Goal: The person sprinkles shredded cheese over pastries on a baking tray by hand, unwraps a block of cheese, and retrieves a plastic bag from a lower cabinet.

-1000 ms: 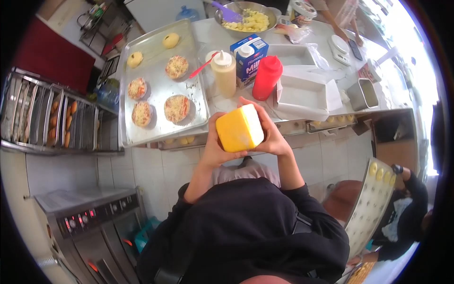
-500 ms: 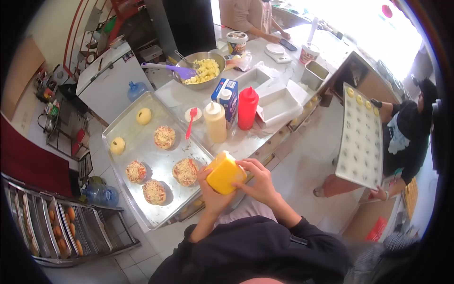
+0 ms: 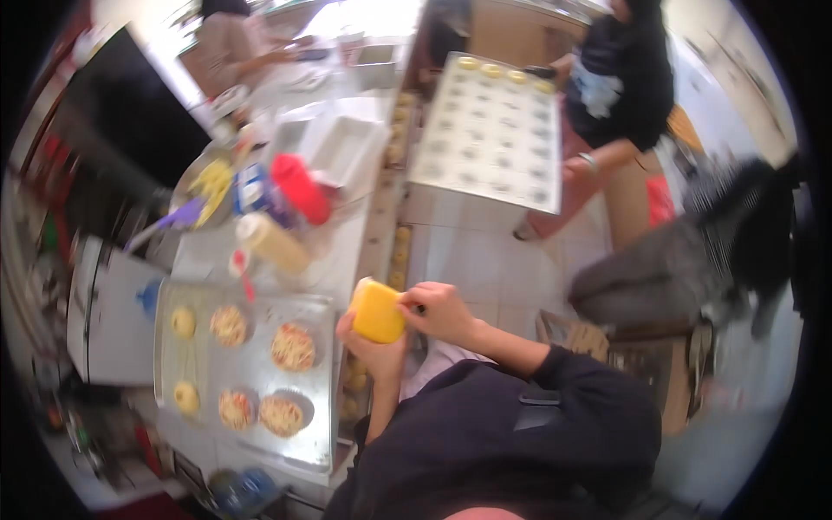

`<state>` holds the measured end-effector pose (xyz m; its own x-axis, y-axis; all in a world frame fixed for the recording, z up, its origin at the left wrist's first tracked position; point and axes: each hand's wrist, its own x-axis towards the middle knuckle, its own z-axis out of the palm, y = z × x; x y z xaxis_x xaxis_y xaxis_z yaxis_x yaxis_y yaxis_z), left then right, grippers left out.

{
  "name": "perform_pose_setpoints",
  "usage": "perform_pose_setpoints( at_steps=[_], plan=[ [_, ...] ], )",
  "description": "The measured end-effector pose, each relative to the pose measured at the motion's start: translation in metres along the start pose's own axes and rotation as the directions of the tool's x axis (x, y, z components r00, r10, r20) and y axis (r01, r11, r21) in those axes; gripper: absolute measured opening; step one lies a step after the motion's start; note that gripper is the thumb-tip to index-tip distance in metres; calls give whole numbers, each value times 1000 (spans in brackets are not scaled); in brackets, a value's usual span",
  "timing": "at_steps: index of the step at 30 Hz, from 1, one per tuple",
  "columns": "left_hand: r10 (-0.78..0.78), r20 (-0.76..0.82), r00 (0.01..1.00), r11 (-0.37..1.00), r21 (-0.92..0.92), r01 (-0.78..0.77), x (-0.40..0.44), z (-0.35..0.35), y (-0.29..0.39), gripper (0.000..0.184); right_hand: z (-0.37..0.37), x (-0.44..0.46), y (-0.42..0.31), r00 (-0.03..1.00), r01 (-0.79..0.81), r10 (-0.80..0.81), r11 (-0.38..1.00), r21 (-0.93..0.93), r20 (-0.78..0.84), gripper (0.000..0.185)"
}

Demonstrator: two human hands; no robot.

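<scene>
Two hands meet at a yellow block (image 3: pixel 378 312): the left hand (image 3: pixel 373 347) has its fingers curled around the block's left side and underside, holding it, while the right hand (image 3: pixel 442 310) has its fingers bunched narrow at the block's right edge, and I cannot tell whether they grip it. Left of the left fingers lies a metal tray (image 3: pixel 319 386) with four topped rounds (image 3: pixel 293 347) on its nearer part and two plain buns (image 3: pixel 185 398) along its farther side. Ahead and left of the fingers, the worktop (image 3: pixel 342 247) carries a cream-coloured bottle (image 3: pixel 279 245), with a red bottle (image 3: pixel 301 191) and a blue carton (image 3: pixel 253 191) beyond it. Farther left stands a bowl (image 3: pixel 184 184) of yellow chunks, a purple spatula (image 3: pixel 184 214) leaning in it. Well ahead and right of the right fingers, another person (image 3: pixel 626 95) holds a large pale tray (image 3: pixel 485 130), rounds lined along its far edge
</scene>
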<state>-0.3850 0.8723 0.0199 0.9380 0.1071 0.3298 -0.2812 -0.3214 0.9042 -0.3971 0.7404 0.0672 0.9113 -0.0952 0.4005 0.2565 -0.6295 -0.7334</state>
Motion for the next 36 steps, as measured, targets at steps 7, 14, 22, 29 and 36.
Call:
perform_pose_setpoints(
  at_steps=[7,14,22,29,36],
  plan=[
    [-48,3,999,998,36,48,-7,-11,-1,74,19,-2,6,987,38,-25,996,-84,161,11],
    [-44,-186,981,972,219,86,-19,-24,6,73,39,22,9,907,222,-205,975,-5,367,8],
    [-55,-439,897,940,279,194,-27,14,20,72,7,31,19,902,123,-197,970,209,383,11],
    [-128,-422,898,914,301,272,-60,63,44,70,-31,17,74,810,131,-190,981,145,554,14],
    [-89,-372,924,899,369,236,-90,71,67,65,-57,5,71,708,251,-231,966,68,667,9]
  ],
)
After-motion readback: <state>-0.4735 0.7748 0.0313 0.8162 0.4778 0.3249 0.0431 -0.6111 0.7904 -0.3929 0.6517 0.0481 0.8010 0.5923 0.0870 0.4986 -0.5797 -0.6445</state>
